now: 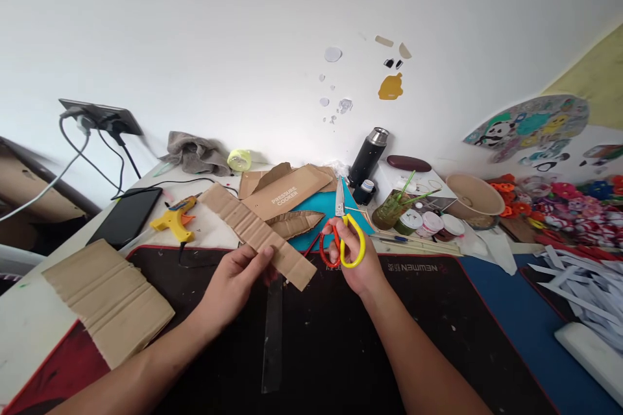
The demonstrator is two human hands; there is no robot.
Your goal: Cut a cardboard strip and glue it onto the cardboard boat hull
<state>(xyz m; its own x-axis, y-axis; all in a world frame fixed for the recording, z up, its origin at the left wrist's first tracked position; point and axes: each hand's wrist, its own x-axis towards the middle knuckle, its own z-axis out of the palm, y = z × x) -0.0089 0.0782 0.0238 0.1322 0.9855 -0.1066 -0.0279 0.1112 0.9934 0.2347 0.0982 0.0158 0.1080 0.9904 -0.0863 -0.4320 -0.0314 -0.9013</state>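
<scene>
My left hand (237, 283) grips a long strip of corrugated cardboard (253, 231) and holds it slanted above the black desk mat (341, 350). My right hand (354, 264) is closed on the handles of a pair of scissors (342, 233) with one red and one yellow handle. The blades point away from me, over a teal sheet (316, 207). A clear plastic ruler (273, 337) lies on the mat below the strip.
A folded cardboard sheet (104, 298) lies at the left. A yellow glue gun (176, 220), a dark phone (125, 215) and more cardboard pieces (287, 198) sit behind. A black flask (368, 155), paint pots (428, 222), a bowl (474, 198) and white paper strips (584, 282) crowd the right.
</scene>
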